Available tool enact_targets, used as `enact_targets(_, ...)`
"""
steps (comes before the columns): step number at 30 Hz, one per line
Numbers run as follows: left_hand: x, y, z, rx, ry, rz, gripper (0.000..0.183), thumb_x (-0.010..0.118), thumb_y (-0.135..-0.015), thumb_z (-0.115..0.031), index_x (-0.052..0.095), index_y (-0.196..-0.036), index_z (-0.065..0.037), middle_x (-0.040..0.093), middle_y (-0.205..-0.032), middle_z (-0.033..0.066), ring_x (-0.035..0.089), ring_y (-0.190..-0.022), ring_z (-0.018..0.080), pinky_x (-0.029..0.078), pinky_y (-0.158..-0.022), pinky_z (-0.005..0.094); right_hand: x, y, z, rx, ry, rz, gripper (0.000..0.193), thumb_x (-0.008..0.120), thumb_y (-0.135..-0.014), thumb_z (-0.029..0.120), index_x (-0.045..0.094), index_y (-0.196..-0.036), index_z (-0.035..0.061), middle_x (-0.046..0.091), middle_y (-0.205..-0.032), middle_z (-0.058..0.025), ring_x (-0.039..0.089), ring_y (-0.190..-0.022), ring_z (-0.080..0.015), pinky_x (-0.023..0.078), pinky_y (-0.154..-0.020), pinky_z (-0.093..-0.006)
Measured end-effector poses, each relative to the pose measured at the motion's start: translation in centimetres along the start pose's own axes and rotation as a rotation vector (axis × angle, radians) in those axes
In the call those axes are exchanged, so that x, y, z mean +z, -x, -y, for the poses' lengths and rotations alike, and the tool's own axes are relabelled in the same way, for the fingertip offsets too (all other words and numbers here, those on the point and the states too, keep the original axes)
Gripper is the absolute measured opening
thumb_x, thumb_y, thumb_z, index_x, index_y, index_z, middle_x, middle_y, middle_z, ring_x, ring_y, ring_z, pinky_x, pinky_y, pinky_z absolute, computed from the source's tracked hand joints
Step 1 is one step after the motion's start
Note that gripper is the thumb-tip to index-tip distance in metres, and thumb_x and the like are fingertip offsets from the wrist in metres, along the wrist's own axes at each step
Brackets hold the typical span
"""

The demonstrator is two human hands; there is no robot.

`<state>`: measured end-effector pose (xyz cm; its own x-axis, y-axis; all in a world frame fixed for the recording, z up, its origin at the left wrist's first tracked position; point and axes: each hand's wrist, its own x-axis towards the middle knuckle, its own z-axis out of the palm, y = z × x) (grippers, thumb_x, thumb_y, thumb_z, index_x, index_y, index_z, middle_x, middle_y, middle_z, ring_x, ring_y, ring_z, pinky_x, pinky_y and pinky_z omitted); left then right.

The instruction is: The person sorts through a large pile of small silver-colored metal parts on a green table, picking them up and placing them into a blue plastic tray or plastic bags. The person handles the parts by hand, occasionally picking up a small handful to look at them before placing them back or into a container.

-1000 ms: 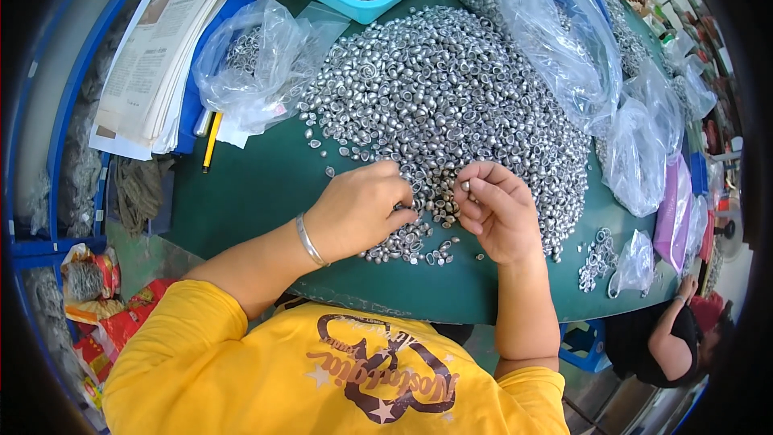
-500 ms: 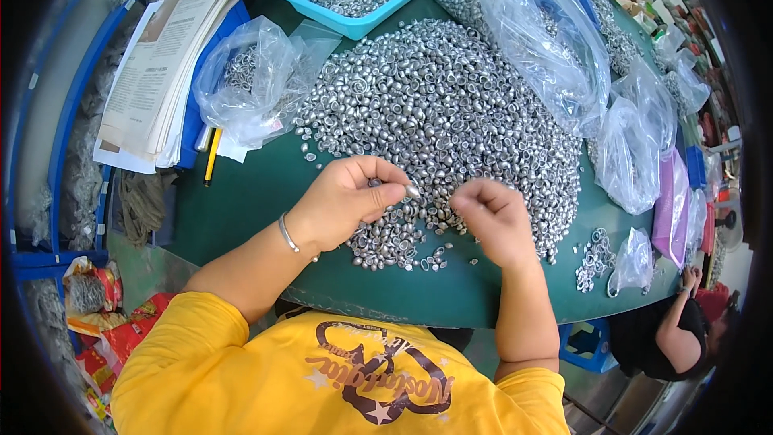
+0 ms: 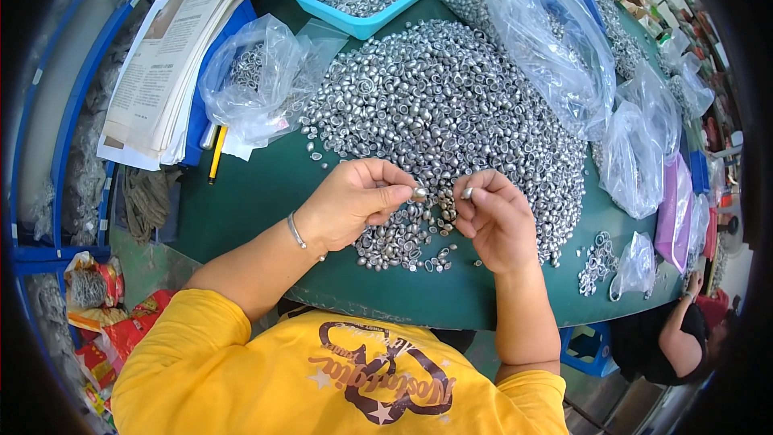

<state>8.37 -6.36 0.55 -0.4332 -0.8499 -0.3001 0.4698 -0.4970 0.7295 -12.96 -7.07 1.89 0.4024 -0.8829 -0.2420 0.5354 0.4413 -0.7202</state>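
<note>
Since half a second ago, my right hand has turned, so a small silver piece now shows at its fingertips; my left hand has scarcely shifted. Both hands are pinching: the left grips a rounded metal piece between thumb and forefinger. They stand near each other, not touching. Fingertip grips probably suit pieces this tiny, leaving much of each surface uncovered. Just beyond my hands, a broad heap of similar pieces spreads over the green tabletop, likely kept there for easy reach. A smaller cluster lies nearer me, below my left fingertips. Past the heap, a light-blue basket holds more, its raised sides presumably keeping them separate.
</note>
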Motion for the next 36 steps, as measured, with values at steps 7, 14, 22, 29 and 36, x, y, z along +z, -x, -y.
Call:
enact_targets(7, 0.5, 0.1, 0.0, -0.114, 0.114, 0.001, 0.021, 0.052, -0.087, -0.007, 0.056, -0.105, 0.003, 0.059, -0.088, 0.0078, 0.044, -0.061, 0.0033, 0.036, -0.050, 0.0148, -0.3, -0.2, -0.4, 0.161, -0.246, 0.061, 0.015, 0.048, -0.088, 0.007, 0.054, -0.099, -0.0012, 0.055, -0.082, -0.0079, 0.048, -0.065, -0.0111, 0.039, -0.050, -0.0222)
enact_targets(14, 0.6, 0.1, 0.1, -0.173, 0.184, 0.010, 0.021, 0.053, -0.087, -0.007, 0.056, -0.105, 0.003, 0.059, -0.088, 0.0091, 0.044, -0.061, 0.0036, 0.037, -0.049, 0.0148, -0.3, -0.2, -0.5, 0.175, -0.246, 0.063, 0.015, 0.049, -0.088, 0.008, 0.054, -0.097, -0.0016, 0.056, -0.077, -0.0084, 0.047, -0.059, -0.0111, 0.039, -0.047, -0.0224)
enact_targets(22, 1.3, 0.4, 0.9, -0.116, 0.093, 0.017, 0.018, 0.058, -0.084, -0.003, 0.056, -0.100, 0.003, 0.059, -0.081, 0.0069, 0.048, -0.058, 0.0052, 0.036, -0.045, 0.0152, 2.3, 0.7, -2.1, -0.267, 0.885, 0.038, 0.013, 0.062, -0.082, 0.006, 0.057, -0.093, 0.0007, 0.053, -0.071, 0.0024, 0.045, -0.061, -0.0024, 0.036, -0.053, -0.0168)
enact_targets(29, 1.1, 0.4, 1.0, -0.129, 0.110, -0.003, 0.014, 0.057, -0.084, -0.003, 0.057, -0.096, 0.003, 0.059, -0.078, 0.0057, 0.048, -0.058, 0.0060, 0.037, -0.045, 0.0156, 1.8, 0.3, -1.7, 0.085, 0.243, 0.031, 0.011, 0.047, -0.090, 0.009, 0.049, -0.097, 0.0008, 0.055, -0.073, -0.0035, 0.041, -0.052, -0.0049, 0.030, -0.042, -0.0176)
enact_targets(36, 1.1, 0.4, 0.8, -0.136, 0.179, 0.025, 0.011, 0.058, -0.083, -0.003, 0.057, -0.093, 0.001, 0.061, -0.083, 0.0091, 0.049, -0.059, 0.0062, 0.037, -0.045, 0.0156, -0.1, -0.2, -1.2, 0.333, -0.250, 0.138, 0.012, 0.044, -0.089, 0.008, 0.049, -0.098, 0.0019, 0.054, -0.069, -0.0109, 0.034, -0.040, -0.0085, 0.025, -0.034, -0.0190)
